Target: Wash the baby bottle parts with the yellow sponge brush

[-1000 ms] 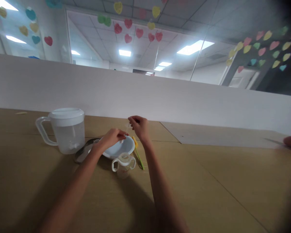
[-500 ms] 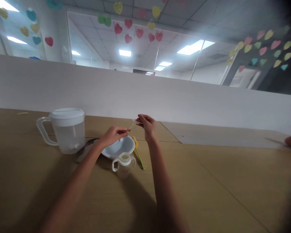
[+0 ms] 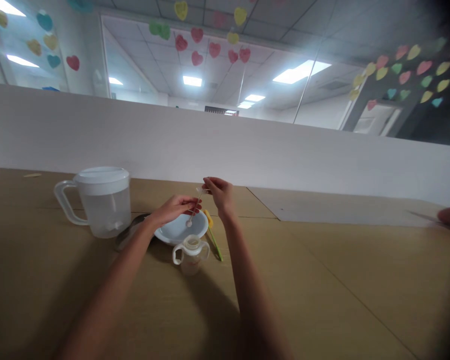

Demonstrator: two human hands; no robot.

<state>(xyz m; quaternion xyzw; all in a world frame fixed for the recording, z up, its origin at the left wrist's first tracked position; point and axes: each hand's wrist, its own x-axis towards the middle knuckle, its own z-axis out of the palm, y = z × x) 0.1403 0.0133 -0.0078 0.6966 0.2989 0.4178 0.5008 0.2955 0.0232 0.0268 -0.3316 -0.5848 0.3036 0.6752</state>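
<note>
A thin straw [image 3: 195, 205] with a white ball [image 3: 189, 223] on its lower end hangs at a slant over the pale bowl [image 3: 172, 234]. My right hand [image 3: 219, 192] pinches a small clear piece at the straw's upper end. Beside the straw, my left hand [image 3: 176, 207] has its fingers stretched and somewhat apart, the fingertips close to or touching it. In front of the bowl stands an uncapped, two-handled baby bottle [image 3: 191, 260]. Right of the bowl lies a yellow-headed tool with a green handle [image 3: 215, 244].
A lidded clear pitcher [image 3: 107, 207] stands at the left. A dark round plate or tray [image 3: 124, 240] lies partly under the bowl, behind my left forearm. A flat stick [image 3: 32, 175] rests far left. Another person's hand, blurred, shows at the right edge.
My right hand has shifted left. The straw now hangs straighter, its ball lower over the bowl, and my left fingers look looser around it. Bottle, bowl and pitcher stay put.
</note>
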